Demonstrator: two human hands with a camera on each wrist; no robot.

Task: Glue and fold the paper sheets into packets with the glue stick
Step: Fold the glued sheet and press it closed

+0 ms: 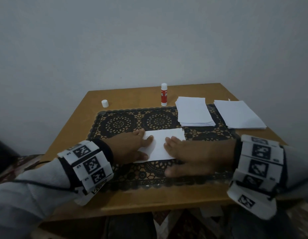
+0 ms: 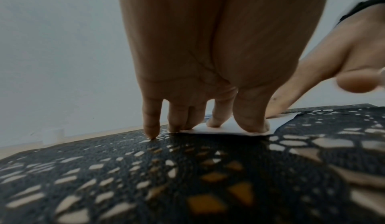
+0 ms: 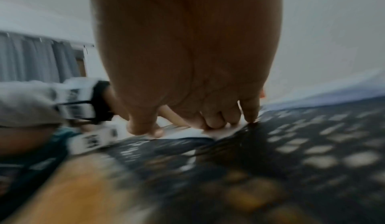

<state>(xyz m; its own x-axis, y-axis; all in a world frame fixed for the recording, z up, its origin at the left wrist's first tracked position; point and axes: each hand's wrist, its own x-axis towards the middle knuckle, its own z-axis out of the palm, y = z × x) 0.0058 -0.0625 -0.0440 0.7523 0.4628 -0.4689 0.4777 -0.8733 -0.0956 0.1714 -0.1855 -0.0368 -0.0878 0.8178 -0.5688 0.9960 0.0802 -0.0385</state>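
Currently pressing folded paper sheet flat, left hand and right hand open-fingered, gripping nothing; next probably needs glue stick.

On the table a lace mat covers the middle, running close to the near edge. A folded sheet lies on the mat, centre, with the left hand on its left end and the right hand on its right end, fingers flat. Behind the sheet, toward the far right corner, two paper stacks sit side by side: the inner stack half on the mat, the outer stack just beside it, nearer the right edge. The glue stick stands upright near the far edge, left of the stacks. Its cap stands well apart, toward the far left corner.
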